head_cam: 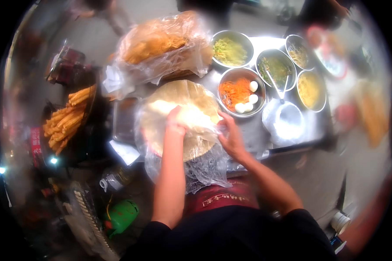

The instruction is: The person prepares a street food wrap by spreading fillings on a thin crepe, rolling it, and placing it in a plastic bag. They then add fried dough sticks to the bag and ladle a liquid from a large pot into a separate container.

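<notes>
A stack of thin, round flatbreads (176, 93) lies in front of me on a clear plastic bag (205, 171), which hangs over the table's front edge. Glare washes out the middle of the top sheet. Over that bright patch is my left hand (177, 122), fingers curled down; whether they grip anything is hidden. My right hand (230, 135) is at the right rim of the stack, its thumb and fingers pinching clear plastic there. Just beyond it stands a steel bowl (264, 98) of shredded carrot (232, 89) and several peeled eggs (248, 107).
Steel bowls of shredded vegetables (230, 50) stand at the right, with tongs (277, 83) on one and a bagged bowl (283, 120) in front. Behind the flatbreads is a large plastic bag of fried food (156, 49). Fried dough sticks (65, 120) lie left. A green gas cylinder (124, 213) stands below.
</notes>
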`<control>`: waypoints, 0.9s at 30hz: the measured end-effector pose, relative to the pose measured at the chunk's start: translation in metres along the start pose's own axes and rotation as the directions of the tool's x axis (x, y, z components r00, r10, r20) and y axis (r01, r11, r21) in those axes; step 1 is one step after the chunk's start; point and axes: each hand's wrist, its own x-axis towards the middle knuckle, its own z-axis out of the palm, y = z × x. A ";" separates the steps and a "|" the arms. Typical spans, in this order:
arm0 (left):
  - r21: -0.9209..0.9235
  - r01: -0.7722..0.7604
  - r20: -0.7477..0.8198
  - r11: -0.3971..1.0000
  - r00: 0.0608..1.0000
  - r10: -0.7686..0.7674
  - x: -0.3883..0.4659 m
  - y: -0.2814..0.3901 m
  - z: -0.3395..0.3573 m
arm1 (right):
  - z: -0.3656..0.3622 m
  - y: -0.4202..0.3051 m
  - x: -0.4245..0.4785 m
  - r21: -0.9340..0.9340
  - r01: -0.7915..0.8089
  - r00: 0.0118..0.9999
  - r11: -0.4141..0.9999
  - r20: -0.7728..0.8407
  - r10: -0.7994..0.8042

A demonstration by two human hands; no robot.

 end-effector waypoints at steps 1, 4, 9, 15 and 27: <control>-0.062 0.032 -0.036 0.998 0.999 -0.034 -0.038 0.006 0.031 | -0.017 -0.013 -0.005 -0.007 -0.011 0.999 1.000 0.037 0.011; -0.262 0.091 -0.013 0.961 0.995 -0.098 -0.121 0.016 0.060 | -0.057 -0.047 -0.003 -0.008 0.052 0.947 0.999 0.319 -0.047; -0.436 0.268 0.347 0.859 0.931 -0.114 -0.164 -0.011 0.034 | -0.110 -0.094 0.033 0.205 -0.390 0.673 0.898 0.729 0.126; -0.197 0.436 0.571 0.878 0.779 -0.259 -0.220 -0.014 0.051 | -0.017 -0.028 0.028 0.534 -0.799 0.601 0.278 0.726 0.334; -0.146 0.526 0.803 0.838 0.558 -0.210 -0.295 -0.034 0.111 | 0.039 -0.021 0.041 -0.018 -0.626 -0.105 0.780 0.993 -0.061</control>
